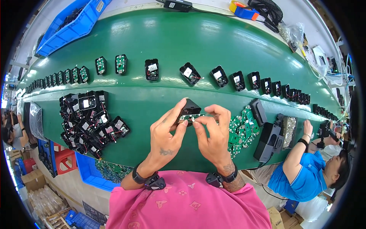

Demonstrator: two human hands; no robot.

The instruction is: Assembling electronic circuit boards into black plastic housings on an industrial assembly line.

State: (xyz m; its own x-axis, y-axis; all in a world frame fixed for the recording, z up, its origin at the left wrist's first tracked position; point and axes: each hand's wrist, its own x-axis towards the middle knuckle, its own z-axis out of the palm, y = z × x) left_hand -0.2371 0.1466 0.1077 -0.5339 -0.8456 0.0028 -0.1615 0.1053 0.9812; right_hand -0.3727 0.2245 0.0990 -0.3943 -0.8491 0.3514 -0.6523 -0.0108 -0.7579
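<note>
Black housing (189,107) crosswise between both hands' fingers (179,110).

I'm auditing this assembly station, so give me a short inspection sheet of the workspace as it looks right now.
Surface: green conveyor belt, with a row of open black housings across it.
Job's things: black housing with a small green circuit board at its lower edge, held over the belt.
Clutter: heap of black housings at left; pile of green boards at right; blue bin beyond the belt.
Grippers: left hand grips the housing; right hand pinches at the board.
Cables: red and black leads on the heaped housings.
Surroundings: a co-worker in blue sits at right.
</note>
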